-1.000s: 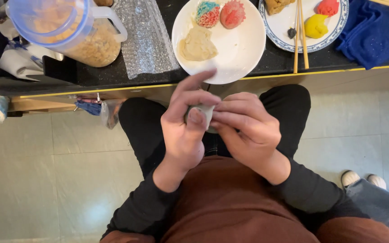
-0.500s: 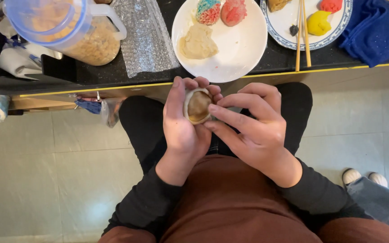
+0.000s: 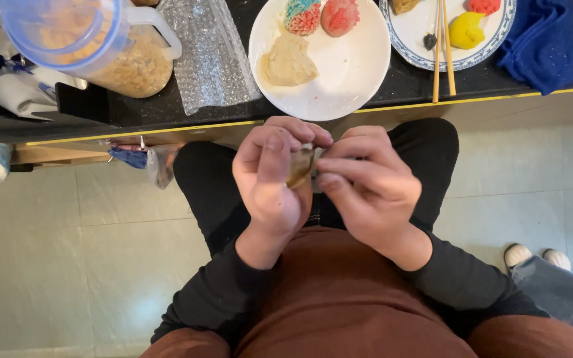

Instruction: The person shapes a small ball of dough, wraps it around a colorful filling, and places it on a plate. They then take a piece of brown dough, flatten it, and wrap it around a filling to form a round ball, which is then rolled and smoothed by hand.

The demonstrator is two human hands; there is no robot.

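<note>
left hand [image 3: 270, 182]: fingers curled round a small tan, dough-like piece with darker filling [image 3: 299, 167], mid-frame above the lap
right hand [image 3: 366, 189]: fingertips pinching the same piece from its other side, thumb tucked under
white round plate [image 3: 353, 73]: top centre, holds a beige dough lump [image 3: 288, 61] plus two coloured balls
clear plastic jug with blue rim [image 3: 94, 43]: upper left, on the black counter [image 3: 406, 86]
</note>
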